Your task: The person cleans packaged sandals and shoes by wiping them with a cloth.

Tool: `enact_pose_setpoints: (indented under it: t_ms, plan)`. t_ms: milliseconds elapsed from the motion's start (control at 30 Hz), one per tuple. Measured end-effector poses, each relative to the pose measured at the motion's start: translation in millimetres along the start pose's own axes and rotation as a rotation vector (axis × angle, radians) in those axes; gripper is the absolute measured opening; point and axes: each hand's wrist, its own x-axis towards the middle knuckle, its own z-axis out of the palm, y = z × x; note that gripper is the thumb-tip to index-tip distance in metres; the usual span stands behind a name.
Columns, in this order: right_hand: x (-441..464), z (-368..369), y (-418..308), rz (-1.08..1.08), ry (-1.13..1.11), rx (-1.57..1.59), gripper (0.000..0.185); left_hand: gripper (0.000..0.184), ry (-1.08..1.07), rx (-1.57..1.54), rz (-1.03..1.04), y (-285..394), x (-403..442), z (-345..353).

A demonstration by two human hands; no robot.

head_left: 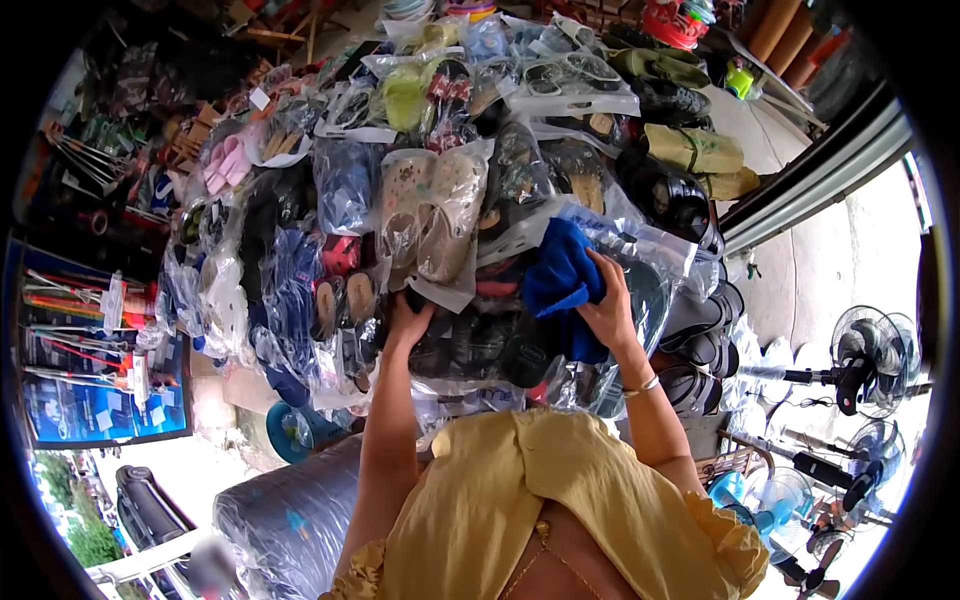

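My right hand (608, 310) is closed on a bunched blue cloth (562, 268), part of which hangs below the fingers. The cloth lies over clear plastic bags at the right of the shoe pile. My left hand (410, 318) is at the lower edge of a clear bag of beige clogs (432, 215), its fingers curled by something dark that I cannot make out. Between my hands are black shoes (470, 340) and a dark slipper (528, 355), partly under plastic. Tan-soled sandals (343, 300) lie just left of my left hand.
Bagged footwear covers the stand, including pink slippers (230, 163) and white clogs (222, 290). Standing fans (868, 360) are at the right. A plastic-wrapped roll (290, 510) lies at the lower left, near a blue rack (105, 400). A metal door track (820, 165) runs along the right.
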Motion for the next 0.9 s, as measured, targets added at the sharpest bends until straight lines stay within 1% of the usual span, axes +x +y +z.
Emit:
enact_pose_setpoints:
  t_ms: [67, 100, 133, 200, 233, 300, 433, 467, 533, 600, 667, 700, 767, 833, 867, 900]
  plan:
    - [-1, 1, 7, -0.003, 0.005, -0.01, 0.075, 0.088, -0.029, -0.027, -0.01, -2, -4, -5]
    - [-3, 1, 9, -0.009, 0.0, -0.018, 0.075, 0.084, -0.074, -0.192, -0.095, 22, -18, -21]
    - [-4, 1, 9, -0.004, 0.005, -0.018, 0.075, 0.084, -0.08, -0.188, -0.092, 27, -24, -31]
    - [-4, 1, 9, -0.012, 0.0, -0.018, 0.075, 0.073, -0.155, -0.449, -0.068, 26, -36, -50]
    - [-3, 1, 7, -0.011, 0.004, -0.017, 0.075, 0.073, -0.157, -0.447, -0.064, 30, -46, -59]
    - [-4, 1, 4, 0.013, -0.004, -0.008, 0.075, 0.065, -0.255, -0.731, -0.101, 37, -67, -79]
    - [-5, 1, 8, 0.006, -0.003, -0.002, 0.075, 0.063, -0.256, -0.673, -0.034, 53, -99, -125]
    - [-5, 0, 6, 0.024, -0.011, 0.015, 0.076, 0.064, -0.25, -0.675, -0.011, 63, -109, -143]
    - [-4, 2, 5, 0.039, -0.023, 0.036, 0.076, 0.068, -0.183, -0.8, -0.018, 98, -132, -187]
    - [-5, 7, 6, 0.051, -0.002, 0.012, 0.075, 0.072, -0.179, -0.867, 0.011, 112, -157, -232]
    - [-5, 9, 7, 0.038, 0.007, 0.022, 0.074, 0.076, -0.121, -0.846, 0.158, 104, -171, -258]
    - [-5, 10, 8, 0.03, 0.022, 0.026, 0.073, 0.081, -0.033, -0.839, 0.187, 109, -178, -261]
    - [-4, 11, 12, 0.009, 0.03, 0.064, 0.073, 0.081, 0.11, -0.892, 0.318, 112, -180, -257]
    - [-4, 10, 18, -0.013, 0.047, 0.136, 0.074, 0.083, 0.299, -0.993, 0.437, 123, -166, -231]
    - [-4, 8, 21, -0.019, 0.049, 0.135, 0.074, 0.079, 0.215, -0.963, 0.412, 108, -153, -225]
    - [-4, 7, 24, 0.007, 0.056, 0.257, 0.075, 0.081, 0.144, -0.988, 0.391, 117, -145, -213]
